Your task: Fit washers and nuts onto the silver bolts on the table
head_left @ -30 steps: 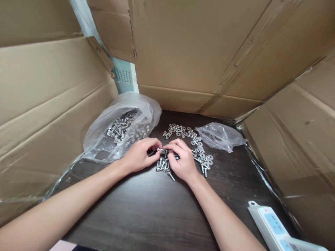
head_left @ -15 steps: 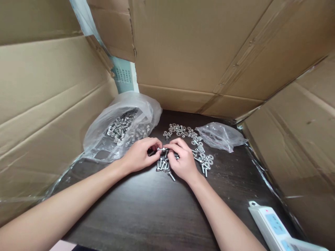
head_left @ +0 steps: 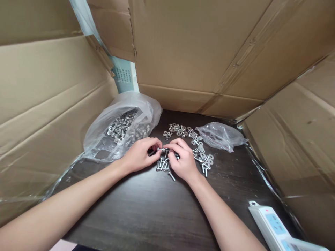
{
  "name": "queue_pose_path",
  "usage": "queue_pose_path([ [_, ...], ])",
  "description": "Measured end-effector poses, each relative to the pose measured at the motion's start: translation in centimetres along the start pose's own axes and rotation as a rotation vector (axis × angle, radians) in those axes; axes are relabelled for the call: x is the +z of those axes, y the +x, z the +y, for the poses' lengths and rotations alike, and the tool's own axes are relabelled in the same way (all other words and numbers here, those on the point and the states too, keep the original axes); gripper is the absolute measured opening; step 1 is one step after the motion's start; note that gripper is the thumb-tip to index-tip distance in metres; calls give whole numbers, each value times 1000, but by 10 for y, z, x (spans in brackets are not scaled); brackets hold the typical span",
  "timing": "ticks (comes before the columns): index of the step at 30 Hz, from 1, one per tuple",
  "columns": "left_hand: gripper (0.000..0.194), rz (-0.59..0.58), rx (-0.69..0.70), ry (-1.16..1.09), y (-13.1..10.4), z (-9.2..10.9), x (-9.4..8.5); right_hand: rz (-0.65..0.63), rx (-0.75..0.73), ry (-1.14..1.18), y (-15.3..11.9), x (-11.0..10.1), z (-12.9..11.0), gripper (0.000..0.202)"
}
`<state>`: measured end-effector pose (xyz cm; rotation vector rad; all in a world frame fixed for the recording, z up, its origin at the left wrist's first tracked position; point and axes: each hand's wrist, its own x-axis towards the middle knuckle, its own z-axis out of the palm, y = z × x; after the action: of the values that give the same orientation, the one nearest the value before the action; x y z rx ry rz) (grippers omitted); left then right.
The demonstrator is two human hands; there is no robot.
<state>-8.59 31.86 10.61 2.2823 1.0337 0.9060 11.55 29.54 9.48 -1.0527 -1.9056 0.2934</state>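
Between my two hands a small silver bolt (head_left: 162, 149) lies level, with what looks like a nut on its shank. My left hand (head_left: 142, 153) pinches its left end with thumb and fingers. On the other end the fingers of my right hand (head_left: 181, 157) are closed, partly covering it. Just below the hands loose bolts (head_left: 163, 164) lie in a small heap on the dark table (head_left: 146, 205). Flat washers (head_left: 201, 148) and nuts, mixed with more bolts, spread in an arc behind and to the right of my right hand.
An open clear plastic bag (head_left: 96, 129) full of bolts stands at the back left. A crumpled clear bag (head_left: 222, 136) lies at the back right. Nearer, on the right, is a white power strip (head_left: 272, 223). Cardboard walls (head_left: 183, 52) enclose the table's back and sides.
Both hands stay in the same place around the bolt. Only a slight shift of the fingers and the bolt shows.
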Motion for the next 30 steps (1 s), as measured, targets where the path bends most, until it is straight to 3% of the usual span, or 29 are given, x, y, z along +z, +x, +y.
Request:
queue_pose_path([
  [30,7,0,-4,-3,0,-1,0,4,-1,-3,0,0,0,28],
])
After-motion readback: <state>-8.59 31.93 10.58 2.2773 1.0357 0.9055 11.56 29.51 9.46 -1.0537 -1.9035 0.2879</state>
